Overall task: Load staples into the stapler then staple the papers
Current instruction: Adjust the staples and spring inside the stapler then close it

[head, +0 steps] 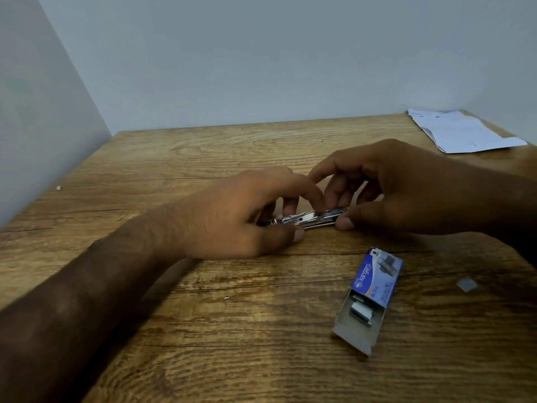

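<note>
left grip (247,216) and right grip (392,187) each pinch the stapler (312,219) at centre frame, where a slip could jam the loading.

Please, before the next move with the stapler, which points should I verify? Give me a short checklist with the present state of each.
1. Firm hold on the stapler: ok. The left hand grips one end and the right hand pinches the other.
2. Strip seated in its channel: cannot tell, the fingers hide it.
3. Spare staples near: ok. The staple box lies open on the table.
4. No stray pieces: not ok. A loose staple piece lies right of the box.
5. The papers ready: ok. They lie at the table's far right corner, apart from both hands.
</note>
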Demonstrator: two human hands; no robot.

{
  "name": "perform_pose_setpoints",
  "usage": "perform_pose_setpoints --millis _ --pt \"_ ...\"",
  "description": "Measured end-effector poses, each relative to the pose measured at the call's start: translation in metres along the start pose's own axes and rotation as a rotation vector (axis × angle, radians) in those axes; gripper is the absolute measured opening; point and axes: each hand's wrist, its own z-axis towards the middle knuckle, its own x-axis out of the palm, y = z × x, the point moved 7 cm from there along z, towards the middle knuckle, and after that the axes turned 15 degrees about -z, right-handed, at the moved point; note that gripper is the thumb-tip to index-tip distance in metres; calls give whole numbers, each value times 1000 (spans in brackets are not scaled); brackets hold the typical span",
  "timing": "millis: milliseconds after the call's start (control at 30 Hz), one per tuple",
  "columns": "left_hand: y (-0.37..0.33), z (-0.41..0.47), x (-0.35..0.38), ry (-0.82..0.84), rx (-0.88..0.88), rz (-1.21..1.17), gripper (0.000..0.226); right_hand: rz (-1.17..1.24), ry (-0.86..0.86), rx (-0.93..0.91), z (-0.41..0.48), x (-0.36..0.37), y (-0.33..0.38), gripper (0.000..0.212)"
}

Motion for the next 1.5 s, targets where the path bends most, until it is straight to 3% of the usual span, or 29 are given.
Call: perform_pose_setpoints --millis 333,500,667,1000,1500 --pt "-1 4 3 12 -21 -38 17 18 -54 -12 3 4 6 44" --pt "-3 2 -4 -71 17 -111 14 -8 -54 9 4 6 6 36" --pt "-14 1 -9 -143 90 -35 17 0 -39 12 4 5 6 34" --pt "-10 -2 -15 -280 94 -71 20 -73 -48 36 5 4 5 22" --pt "3 -5 -24 -116 11 -369 13 -105 -60 93 2 4 -2 17"
